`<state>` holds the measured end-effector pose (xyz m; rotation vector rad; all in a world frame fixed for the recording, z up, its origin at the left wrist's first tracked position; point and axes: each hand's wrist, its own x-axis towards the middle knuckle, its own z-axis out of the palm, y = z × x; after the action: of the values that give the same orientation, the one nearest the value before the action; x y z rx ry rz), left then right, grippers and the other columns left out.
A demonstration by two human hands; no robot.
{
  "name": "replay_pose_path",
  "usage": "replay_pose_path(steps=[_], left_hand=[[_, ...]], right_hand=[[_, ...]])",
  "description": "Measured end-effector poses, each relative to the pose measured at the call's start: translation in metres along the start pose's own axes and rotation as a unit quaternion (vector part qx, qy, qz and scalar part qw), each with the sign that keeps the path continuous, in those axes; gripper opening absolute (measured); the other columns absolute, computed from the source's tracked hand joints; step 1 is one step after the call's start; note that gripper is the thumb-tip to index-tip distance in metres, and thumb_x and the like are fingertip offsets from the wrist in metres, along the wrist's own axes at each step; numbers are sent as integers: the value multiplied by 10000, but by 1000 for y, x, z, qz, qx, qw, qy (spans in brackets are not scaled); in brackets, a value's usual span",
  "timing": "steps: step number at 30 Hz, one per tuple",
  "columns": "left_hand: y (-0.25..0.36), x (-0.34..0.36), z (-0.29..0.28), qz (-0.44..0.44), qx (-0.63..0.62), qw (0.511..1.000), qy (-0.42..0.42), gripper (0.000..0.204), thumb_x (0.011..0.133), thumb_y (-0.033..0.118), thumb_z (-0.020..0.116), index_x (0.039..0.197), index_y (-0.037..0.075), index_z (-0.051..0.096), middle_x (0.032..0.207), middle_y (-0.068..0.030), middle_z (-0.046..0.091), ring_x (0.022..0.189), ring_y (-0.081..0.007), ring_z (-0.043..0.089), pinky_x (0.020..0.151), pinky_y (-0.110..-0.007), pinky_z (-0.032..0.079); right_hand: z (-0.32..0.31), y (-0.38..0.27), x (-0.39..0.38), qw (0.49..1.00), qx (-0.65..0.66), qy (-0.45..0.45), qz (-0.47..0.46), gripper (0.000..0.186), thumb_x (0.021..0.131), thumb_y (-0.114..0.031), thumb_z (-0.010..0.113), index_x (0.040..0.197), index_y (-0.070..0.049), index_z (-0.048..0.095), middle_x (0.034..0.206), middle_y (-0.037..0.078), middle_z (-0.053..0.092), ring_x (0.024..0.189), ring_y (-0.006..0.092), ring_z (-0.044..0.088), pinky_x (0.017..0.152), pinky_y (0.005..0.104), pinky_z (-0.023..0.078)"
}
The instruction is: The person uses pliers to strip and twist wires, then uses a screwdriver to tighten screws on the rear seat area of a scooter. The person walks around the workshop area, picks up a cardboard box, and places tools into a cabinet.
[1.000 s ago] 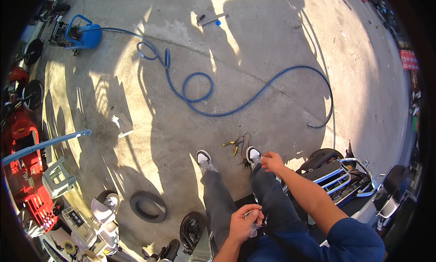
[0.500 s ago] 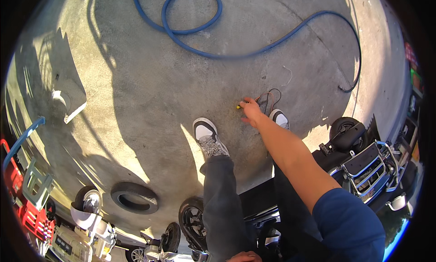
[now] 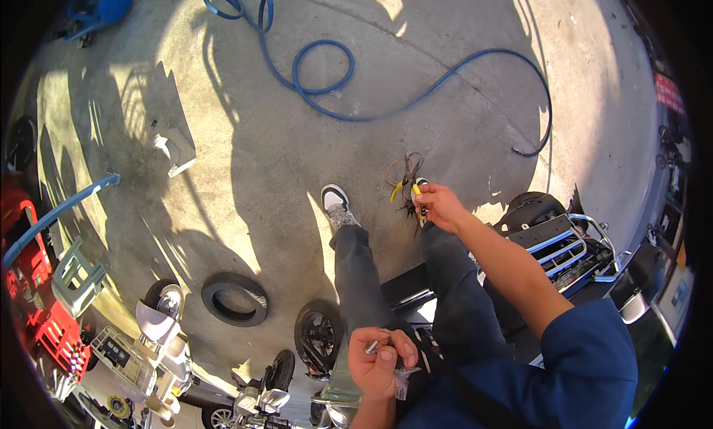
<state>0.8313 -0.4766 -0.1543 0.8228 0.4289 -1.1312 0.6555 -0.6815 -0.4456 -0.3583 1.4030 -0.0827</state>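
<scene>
My right hand (image 3: 440,208) reaches out over my right shoe, its fingers closed on one handle of yellow-handled pliers (image 3: 396,192). The dark jaws point away from me. Thin orange and black wires (image 3: 392,170) hang or lie around the jaws; whether the pliers grip them is not clear. Close to my body, my left hand (image 3: 381,369) is curled palm up around a small shiny metal cylinder (image 3: 370,347). A crumpled clear plastic bag (image 3: 403,383) sticks out beside its thumb.
A blue hose (image 3: 460,63) loops across the concrete floor ahead. To the left lie a loose tyre (image 3: 235,320) and a white angular piece (image 3: 175,153). A scooter with a chrome rack (image 3: 557,254) stands at right; a grey-green plastic stool (image 3: 77,277) is at far left.
My right hand has come up and back from the floor with the pliers. My left hand has risen into fuller view, showing the metal cylinder and bag. The view has shifted.
</scene>
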Motion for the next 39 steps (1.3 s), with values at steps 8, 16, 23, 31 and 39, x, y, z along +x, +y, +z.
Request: replay_pose_path(steps=[8, 16, 23, 31, 39], left_hand=[[101, -70, 125, 98, -20, 974, -202, 264, 1040, 171, 660, 1209, -26, 613, 931, -195, 661, 731, -230, 601, 620, -359, 514], [143, -117, 193, 64, 45, 949, -305, 195, 1018, 141, 683, 1168, 22, 644, 979, -152, 658, 740, -212, 596, 610, -351, 498], [148, -131, 208, -9, 33, 933, -358, 190, 1010, 88, 683, 1172, 2, 634, 1010, -178, 680, 770, -225, 623, 643, -353, 516], [144, -136, 217, -33, 51, 924, -377, 194, 1019, 137, 684, 1160, 13, 635, 1006, -171, 682, 775, -219, 619, 630, -342, 496], [146, -151, 224, -57, 67, 904, -417, 206, 1019, 165, 688, 1105, -6, 614, 940, -183, 669, 667, -209, 604, 569, -349, 476]], right_hand=[[52, -128, -258, 819, -423, 144, -359, 489, 836, -368, 849, 722, 23, 579, 783, 114, 577, 694, 187, 501, 635, 391, 419], [96, -181, -461, 867, -23, -196, -457, 471, 800, -240, 807, 1170, 24, 684, 1438, 134, 567, 1353, 262, 510, 1130, 452, 378], [132, -159, -536, 822, 141, -332, -440, 340, 1010, -173, 576, 1289, 18, 615, 1254, 183, 639, 1153, 316, 638, 971, 519, 513], [121, -135, -593, 712, -216, 32, -667, 149, 922, -77, 749, 971, 7, 635, 1002, 140, 668, 849, 230, 665, 734, 356, 568], [136, -134, -628, 419, -386, 136, -811, 231, 683, -6, 811, 819, 22, 628, 1242, 222, 608, 1104, 381, 636, 936, 494, 545]])
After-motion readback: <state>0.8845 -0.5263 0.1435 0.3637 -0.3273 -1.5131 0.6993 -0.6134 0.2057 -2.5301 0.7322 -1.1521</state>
